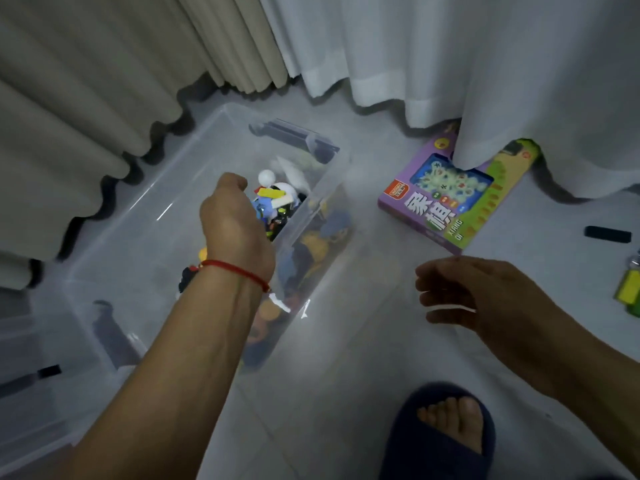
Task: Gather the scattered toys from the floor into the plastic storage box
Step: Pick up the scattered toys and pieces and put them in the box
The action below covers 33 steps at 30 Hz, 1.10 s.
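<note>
Nearest the camera, at six o'clock, a foot in a dark slipper [440, 434] stands on the pale grey floor [346, 393]. Above it, at four o'clock, the right hand [464, 299] hovers over bare floor with fingers loosely spread, holding nothing. At the centre the left hand [235, 220], a red string bracelet [239, 271] on its wrist, reaches over the clear plastic storage box [145, 209]; its fingers curl downward, seemingly round a cluster of small colourful toys [277, 206], though whether they pinch those pieces or merely cover them cannot be told. More toys lie heaped along the box's right inner wall. At two o'clock a purple and green boxed game [450, 206] lies flat on the floor, its far end under the white curtain [450, 64]; it looks light, stiff and flat, best taken by a long edge and slid out. At three o'clock sit a small black block [607, 234] and a yellow-green piece [628, 292], both likely hard, light plastic that suits a fingertip pinch. Beige curtains [86, 98] hang from nine to twelve o'clock. The floor looks smooth, so pieces may skid.
</note>
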Motion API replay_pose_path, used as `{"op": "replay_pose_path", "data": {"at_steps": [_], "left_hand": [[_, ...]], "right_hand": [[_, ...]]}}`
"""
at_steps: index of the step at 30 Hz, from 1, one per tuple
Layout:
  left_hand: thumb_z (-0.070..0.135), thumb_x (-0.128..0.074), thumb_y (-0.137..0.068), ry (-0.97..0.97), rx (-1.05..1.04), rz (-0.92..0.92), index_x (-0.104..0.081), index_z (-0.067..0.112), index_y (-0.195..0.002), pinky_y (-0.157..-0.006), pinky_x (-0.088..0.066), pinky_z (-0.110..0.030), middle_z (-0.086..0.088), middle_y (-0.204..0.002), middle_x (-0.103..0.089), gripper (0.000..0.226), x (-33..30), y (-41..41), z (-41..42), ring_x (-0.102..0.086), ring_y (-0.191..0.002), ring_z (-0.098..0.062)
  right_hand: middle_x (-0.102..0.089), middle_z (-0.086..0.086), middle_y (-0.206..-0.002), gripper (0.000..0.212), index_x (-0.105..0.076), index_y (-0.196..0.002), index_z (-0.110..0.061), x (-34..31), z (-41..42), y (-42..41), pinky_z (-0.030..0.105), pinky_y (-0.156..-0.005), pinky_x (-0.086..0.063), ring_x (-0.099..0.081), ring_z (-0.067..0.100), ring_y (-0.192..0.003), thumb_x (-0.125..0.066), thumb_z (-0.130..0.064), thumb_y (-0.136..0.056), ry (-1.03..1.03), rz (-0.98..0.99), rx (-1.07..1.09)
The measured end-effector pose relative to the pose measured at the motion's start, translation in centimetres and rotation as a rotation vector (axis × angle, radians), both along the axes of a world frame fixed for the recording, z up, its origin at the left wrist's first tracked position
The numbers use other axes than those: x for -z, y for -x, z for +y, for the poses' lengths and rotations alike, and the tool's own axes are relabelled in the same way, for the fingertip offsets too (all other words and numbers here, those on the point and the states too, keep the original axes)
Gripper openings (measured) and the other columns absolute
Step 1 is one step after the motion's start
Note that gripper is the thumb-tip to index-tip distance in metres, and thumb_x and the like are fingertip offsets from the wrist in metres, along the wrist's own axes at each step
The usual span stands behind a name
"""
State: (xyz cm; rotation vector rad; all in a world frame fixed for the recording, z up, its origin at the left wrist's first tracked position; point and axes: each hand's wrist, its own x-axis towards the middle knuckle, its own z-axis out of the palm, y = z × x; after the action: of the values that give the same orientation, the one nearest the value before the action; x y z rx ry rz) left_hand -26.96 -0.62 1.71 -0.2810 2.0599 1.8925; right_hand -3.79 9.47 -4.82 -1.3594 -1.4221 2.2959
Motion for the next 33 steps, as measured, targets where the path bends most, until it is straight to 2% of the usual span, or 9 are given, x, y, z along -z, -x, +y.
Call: {"op": "replay_pose_path", "data": {"at_steps": [4, 7, 10, 14, 17, 22, 26, 29, 33], "left_hand": [[0.003, -0.051, -0.093, 0.029, 0.279, 0.406, -0.063, 0.006, -0.108, -0.07, -0.053, -0.019, 0.006, -0.079, -0.058, 0.019, -0.6, -5.0, 2.3, -0.059, -0.071, -0.005], [0.009, -0.055, -0.077, -0.108, 0.419, 0.304, -0.065, 0.009, -0.106, -0.078, -0.054, -0.03, 0.003, -0.081, -0.062, 0.031, 0.6, -10.7, 5.7, -0.059, -0.076, -0.01], [0.016, -0.057, -0.067, -0.031, 0.705, 0.182, -0.066, 0.022, -0.094, -0.084, -0.054, -0.044, 0.003, -0.09, -0.066, 0.03, 4.2, -16.8, 9.0, -0.061, -0.084, -0.016], [0.008, -0.065, -0.079, 0.166, 1.131, 0.293, -0.063, 0.02, -0.106, -0.087, -0.051, -0.032, -0.002, -0.109, -0.063, 0.029, 10.3, -23.6, 12.9, -0.059, -0.097, -0.018], [0.009, -0.066, -0.082, 0.319, 1.354, 0.438, -0.058, 0.018, -0.115, -0.089, -0.043, -0.024, -0.002, -0.114, -0.057, 0.035, 14.9, -26.4, 16.0, -0.054, -0.102, -0.016], [0.003, -0.057, -0.087, 0.539, 1.441, 0.799, -0.05, 0.011, -0.132, -0.098, -0.032, -0.025, -0.013, -0.127, -0.048, 0.046, 20.2, -26.9, 22.0, -0.046, -0.118, -0.028], [0.005, -0.054, -0.09, 0.667, 1.444, 1.039, -0.049, 0.009, -0.133, -0.099, -0.035, -0.036, -0.015, -0.13, -0.047, 0.044, 22.2, -26.1, 26.5, -0.041, -0.121, -0.034], [0.011, -0.057, -0.092, 0.699, 1.55, 1.106, -0.055, 0.003, -0.125, -0.095, -0.044, -0.045, -0.02, -0.125, -0.05, 0.034, 23.1, -25.9, 28.5, -0.043, -0.118, -0.037], [0.001, -0.056, -0.09, 0.693, 1.583, 1.172, -0.058, 0.0, -0.105, -0.084, -0.037, -0.035, -0.021, -0.109, -0.055, 0.015, 23.5, -26.1, 28.9, -0.05, -0.102, -0.036]], "right_hand": [[-0.073, 0.014, -0.098, 0.024, -0.075, -0.096, -0.007, 1.9, 1.6, -4.1, 0.038, -0.075, -0.058, -0.068, 0.027, -0.089, -0.053, -0.017, -0.099, -0.121, -0.123, 0.067], [-0.072, 0.014, -0.098, 0.019, -0.073, -0.096, -0.007, 4.0, 3.7, -7.8, 0.036, -0.071, -0.056, -0.065, 0.023, -0.081, -0.057, -0.017, -0.097, -0.229, -0.24, 0.225], [-0.072, 0.005, -0.09, 0.017, -0.07, -0.092, -0.017, 7.3, 6.6, -12.2, 0.041, -0.078, -0.059, -0.067, 0.023, -0.082, -0.058, -0.03, -0.094, -0.411, -0.485, 0.298], [-0.067, 0.006, -0.105, 0.02, -0.065, -0.107, -0.012, 10.7, 10.2, -16.8, 0.031, -0.079, -0.048, -0.06, 0.022, -0.091, -0.059, -0.023, -0.092, -0.617, -0.691, 0.344], [-0.055, 0.011, -0.12, 0.034, -0.058, -0.123, -0.014, 12.4, 12.8, -17.7, 0.036, -0.087, -0.047, -0.056, 0.028, -0.105, -0.061, -0.023, -0.09, -0.732, -0.792, 0.279], [-0.046, 0.01, -0.132, 0.045, -0.051, -0.131, -0.019, 14.5, 16.7, -16.6, 0.045, -0.085, -0.051, -0.046, 0.031, -0.116, -0.062, -0.038, -0.092, -0.91, -0.929, 0.14], [-0.043, 0.01, -0.133, 0.049, -0.052, -0.13, -0.016, 15.6, 18.9, -16.0, 0.041, -0.076, -0.046, -0.042, 0.032, -0.12, -0.063, -0.043, -0.091, -0.917, -0.964, 0.02], [-0.046, 0.015, -0.132, 0.049, -0.051, -0.131, -0.01, 16.4, 20.0, -16.0, 0.043, -0.086, -0.048, -0.045, 0.034, -0.118, -0.064, -0.037, -0.093, -0.907, -0.908, 0.045], [-0.053, 0.019, -0.128, 0.036, -0.049, -0.126, -0.003, 16.4, 20.9, -16.0, 0.036, -0.093, -0.042, -0.051, 0.033, -0.114, -0.058, -0.022, -0.097, -0.868, -0.947, -0.06]]}}
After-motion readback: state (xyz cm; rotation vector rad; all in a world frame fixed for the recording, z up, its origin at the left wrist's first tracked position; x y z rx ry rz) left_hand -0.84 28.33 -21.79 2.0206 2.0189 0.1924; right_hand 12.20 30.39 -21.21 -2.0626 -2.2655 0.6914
